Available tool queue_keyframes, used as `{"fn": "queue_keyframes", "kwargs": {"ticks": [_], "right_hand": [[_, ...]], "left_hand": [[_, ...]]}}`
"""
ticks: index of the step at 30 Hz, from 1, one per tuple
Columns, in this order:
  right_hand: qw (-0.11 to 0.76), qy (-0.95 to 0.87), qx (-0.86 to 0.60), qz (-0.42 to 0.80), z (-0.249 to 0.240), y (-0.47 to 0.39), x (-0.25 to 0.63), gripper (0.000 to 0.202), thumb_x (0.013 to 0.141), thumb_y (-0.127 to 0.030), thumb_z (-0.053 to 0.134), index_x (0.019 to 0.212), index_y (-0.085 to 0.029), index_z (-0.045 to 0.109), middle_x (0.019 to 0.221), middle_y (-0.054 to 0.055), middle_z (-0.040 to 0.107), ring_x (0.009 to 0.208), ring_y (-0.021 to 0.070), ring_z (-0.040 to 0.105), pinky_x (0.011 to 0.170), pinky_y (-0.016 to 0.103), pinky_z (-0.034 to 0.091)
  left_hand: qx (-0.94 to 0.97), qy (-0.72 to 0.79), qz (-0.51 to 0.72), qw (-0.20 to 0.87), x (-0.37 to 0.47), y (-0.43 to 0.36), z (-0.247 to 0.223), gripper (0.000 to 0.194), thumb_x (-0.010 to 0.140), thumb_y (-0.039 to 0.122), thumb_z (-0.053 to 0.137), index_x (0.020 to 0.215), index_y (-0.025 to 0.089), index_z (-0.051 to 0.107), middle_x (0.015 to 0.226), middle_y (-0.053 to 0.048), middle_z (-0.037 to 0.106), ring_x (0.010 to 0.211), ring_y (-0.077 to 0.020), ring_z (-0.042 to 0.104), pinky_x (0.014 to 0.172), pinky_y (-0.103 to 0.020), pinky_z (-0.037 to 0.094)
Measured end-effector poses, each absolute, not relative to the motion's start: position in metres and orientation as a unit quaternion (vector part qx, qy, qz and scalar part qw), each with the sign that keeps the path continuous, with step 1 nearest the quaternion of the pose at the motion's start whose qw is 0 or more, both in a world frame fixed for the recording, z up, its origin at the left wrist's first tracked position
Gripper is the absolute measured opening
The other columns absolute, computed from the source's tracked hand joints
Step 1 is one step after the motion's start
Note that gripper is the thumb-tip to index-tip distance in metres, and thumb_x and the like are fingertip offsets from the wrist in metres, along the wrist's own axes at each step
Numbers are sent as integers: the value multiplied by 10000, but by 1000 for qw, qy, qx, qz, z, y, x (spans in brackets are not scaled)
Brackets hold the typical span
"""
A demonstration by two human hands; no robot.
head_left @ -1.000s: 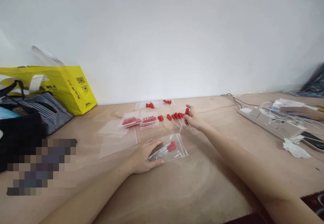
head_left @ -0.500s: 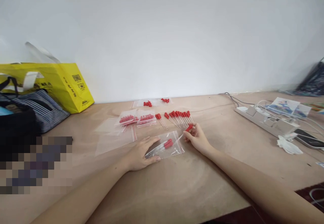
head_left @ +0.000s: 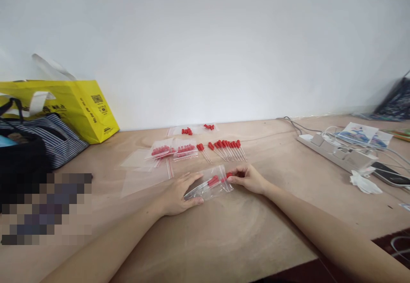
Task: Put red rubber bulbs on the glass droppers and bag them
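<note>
My left hand (head_left: 179, 193) rests on the table with thumb and forefinger spread, steadying the closed end of a clear zip bag (head_left: 205, 194) between them. Inside the bag lie several droppers (head_left: 213, 181) with red rubber bulbs and thin clear stems. My right hand (head_left: 248, 178) pinches another dropper by its red bulb (head_left: 228, 175) at the bag's mouth, its stem pointing left into the bag. Beyond my right hand, a row of loose droppers (head_left: 228, 144) lies on the table, with a smaller group (head_left: 200, 147) to its left.
Filled bags (head_left: 185, 150) are stacked behind my left hand, near flat empty bags (head_left: 144, 181). More red-bulbed pieces (head_left: 186, 131) lie by the wall. A yellow bag (head_left: 96, 121) and striped bag (head_left: 68, 146) stand left. A power strip (head_left: 329, 155), cables and phone (head_left: 390, 175) lie right.
My right hand has moved left and slightly down, bringing the dropper from just outside the bag's mouth into it. My left hand has stayed in place.
</note>
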State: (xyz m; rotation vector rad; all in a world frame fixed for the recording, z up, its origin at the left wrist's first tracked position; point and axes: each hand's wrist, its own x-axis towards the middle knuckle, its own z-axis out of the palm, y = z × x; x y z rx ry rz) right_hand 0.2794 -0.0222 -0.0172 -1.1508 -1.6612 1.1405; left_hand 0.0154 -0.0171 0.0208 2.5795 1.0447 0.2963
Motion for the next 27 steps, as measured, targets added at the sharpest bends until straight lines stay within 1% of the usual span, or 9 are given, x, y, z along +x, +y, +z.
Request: {"fn": "queue_keyframes", "kwargs": {"ticks": [4, 7, 10, 13, 16, 18, 20, 23, 27], "right_hand": [[354, -744, -418, 383, -11, -26, 276, 241, 750, -346, 550, 894, -191, 664, 726, 20, 589, 650, 119, 509, 630, 252, 411], [336, -793, -380, 338, -6, -27, 271, 192, 758, -295, 542, 850, -202, 682, 783, 27, 585, 741, 132, 513, 710, 259, 402], [324, -776, -375, 390, -5, -25, 269, 188, 736, -299, 565, 834, -183, 675, 748, 18, 594, 653, 108, 504, 626, 229, 407], [313, -732, -395, 458, -7, -22, 268, 236, 663, -318, 636, 839, -161, 650, 682, -4, 591, 539, 77, 464, 526, 201, 383], [337, -696, -390, 501, -10, -19, 265, 306, 576, -327, 702, 809, -146, 618, 699, 0, 601, 554, 76, 489, 540, 202, 396], [362, -670, -393, 515, -12, -17, 262, 318, 552, -347, 713, 765, -140, 597, 696, 7, 603, 566, 85, 511, 535, 205, 402], [383, -657, -405, 507, -13, -14, 258, 303, 556, -361, 707, 715, -140, 575, 653, 1, 591, 546, 88, 509, 511, 203, 393], [406, -673, -433, 441, -15, -13, 253, 244, 593, -343, 685, 658, -147, 555, 564, -30, 536, 496, 75, 466, 482, 194, 363], [391, -709, -461, 363, -15, -15, 253, 186, 679, -324, 609, 638, -145, 582, 511, -39, 498, 470, 71, 428, 461, 192, 338]], "left_hand": [[908, 364, 116, 174, 15, -16, 19, 600, 760, 502, 504, 1276, 242, 343, 1333, -62, 383, 1207, -258, 351, 984, -423, 298], [908, 366, 109, 173, 16, -16, 20, 607, 759, 496, 506, 1277, 227, 343, 1330, -73, 385, 1205, -254, 353, 986, -418, 299], [908, 367, 106, 172, 16, -17, 21, 604, 763, 489, 504, 1278, 217, 343, 1327, -77, 388, 1207, -248, 352, 987, -410, 300], [907, 365, 114, 174, 16, -17, 21, 591, 761, 480, 512, 1273, 235, 347, 1320, -69, 398, 1196, -248, 366, 978, -412, 312], [907, 362, 120, 178, 16, -17, 20, 588, 756, 475, 522, 1267, 236, 356, 1317, -64, 403, 1193, -254, 368, 977, -417, 310], [907, 361, 124, 178, 16, -17, 20, 590, 755, 476, 521, 1266, 230, 359, 1321, -64, 399, 1198, -257, 361, 981, -418, 305], [907, 360, 126, 178, 16, -18, 21, 594, 753, 475, 523, 1266, 223, 361, 1321, -67, 398, 1199, -253, 361, 982, -411, 306], [908, 362, 122, 174, 17, -18, 23, 602, 749, 468, 529, 1267, 216, 356, 1314, -68, 407, 1196, -245, 366, 983, -400, 310], [910, 358, 122, 172, 18, -18, 23, 596, 752, 476, 523, 1264, 222, 355, 1308, -57, 415, 1194, -241, 370, 987, -390, 309]]}}
